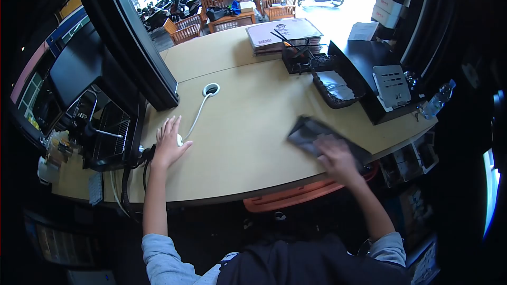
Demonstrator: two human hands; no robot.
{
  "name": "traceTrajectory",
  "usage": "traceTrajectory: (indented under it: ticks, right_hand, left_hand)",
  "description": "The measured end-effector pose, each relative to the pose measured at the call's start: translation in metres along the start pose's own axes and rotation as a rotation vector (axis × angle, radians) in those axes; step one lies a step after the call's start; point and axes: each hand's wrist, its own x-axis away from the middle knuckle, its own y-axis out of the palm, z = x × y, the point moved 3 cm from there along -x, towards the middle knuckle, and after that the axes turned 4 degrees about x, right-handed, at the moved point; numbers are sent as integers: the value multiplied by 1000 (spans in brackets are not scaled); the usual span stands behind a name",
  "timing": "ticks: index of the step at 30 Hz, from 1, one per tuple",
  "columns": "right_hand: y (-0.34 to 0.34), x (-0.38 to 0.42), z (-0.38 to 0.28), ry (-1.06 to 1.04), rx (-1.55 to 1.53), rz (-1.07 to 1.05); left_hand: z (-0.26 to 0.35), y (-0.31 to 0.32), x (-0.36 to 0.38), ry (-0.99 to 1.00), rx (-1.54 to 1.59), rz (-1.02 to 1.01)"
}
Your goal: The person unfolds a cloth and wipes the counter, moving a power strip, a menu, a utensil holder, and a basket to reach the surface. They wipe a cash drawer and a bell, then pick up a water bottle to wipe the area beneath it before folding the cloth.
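Dark cloth under right hand; left hand spread at cable end

A dark cloth (306, 133) is observed flat on the right part of the pale wooden counter (237, 148), its lower end close to the near edge. It is covered in part by the right hand (337, 155), which is laid palm down with fingers extended over the fabric. Hand and cloth are both blurred; whether any fold is gripped cannot be told.

The left hand (170, 145) is placed palm down at the counter's left side, fingers spread and thumb held apart. A white cable end (180, 140) is seen between thumb and forefinger; contact with it cannot be confirmed. From it the white cable (197, 115) is led to a round grommet (210, 89) set in the counter.

Beyond the cloth, a black tray (344, 101) with a patterned rim is noted, with a pen holder (296, 63) just beside it. Menus (284, 33) are stacked behind these. At far right, a clear bottle (439, 101) is positioned near a grey slotted panel (393, 85).
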Motion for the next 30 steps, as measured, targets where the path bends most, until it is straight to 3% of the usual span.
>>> traceTrajectory:
  ticks: [1, 3, 7, 9, 14, 18, 23, 27, 30]
  right_hand:
    - [-6, 5, 14, 131, 106, 96]
    - [1, 4, 6, 56, 201, 40]
    - [34, -29, -99, -511, 0, -130]
    - [46, -67, -144, -593, -104, -197]
    - [107, -222, -132, -358, -11, 2]
    - [114, -297, -86, 123, 19, -18]
    - [98, -237, -50, 331, 70, 54]
    - [56, -127, -36, 173, 77, 15]
    - [17, -48, 14, 275, 137, -10]
  left_hand:
    - [7, 0, -3, 7, 4, 4]
    - [26, -4, -11, 212, 151, 69]
    - [68, 3, -19, 437, 318, 30]
    - [77, 19, -23, 497, 376, -10]
    - [81, 29, -31, 457, 630, 58]
    - [94, 29, -35, 499, 591, -53]
    - [117, 36, -51, 593, 617, -79]
    - [163, 43, -58, 723, 673, -124]
    - [195, 47, -56, 799, 715, -206]
